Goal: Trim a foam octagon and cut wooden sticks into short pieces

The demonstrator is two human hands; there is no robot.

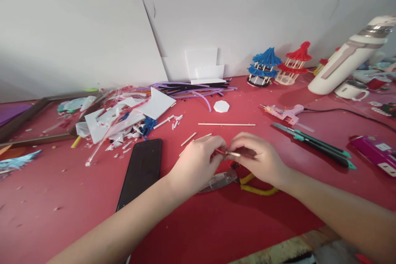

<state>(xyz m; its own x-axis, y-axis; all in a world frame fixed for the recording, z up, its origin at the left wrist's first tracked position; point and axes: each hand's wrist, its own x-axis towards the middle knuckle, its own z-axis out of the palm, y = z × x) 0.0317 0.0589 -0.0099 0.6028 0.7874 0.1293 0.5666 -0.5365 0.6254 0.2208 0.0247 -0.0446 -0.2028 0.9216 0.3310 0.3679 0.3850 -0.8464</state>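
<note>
My left hand (201, 159) and my right hand (261, 157) meet above the red table, fingertips pinched close together. A short pale wooden stick (234, 154) pokes out between them, gripped by my right fingers. My left fingers close at its other end, which they hide. Below the hands lie a tool with yellow handles (262, 191), partly covered, and a clear plastic piece (219, 180). Short cut sticks (188, 139) rest just beyond my left hand. A longer wooden stick (226, 124) lies crosswise farther back, in front of a white octagonal piece (221, 106).
A black phone (142, 169) lies left, near a heap of white scraps (123, 117). At right are a pink glue gun (286, 113), a utility knife (312, 142), a white bottle (343, 60) and a mug (349, 90). Blue (264, 68) and red (295, 64) pagoda models stand behind.
</note>
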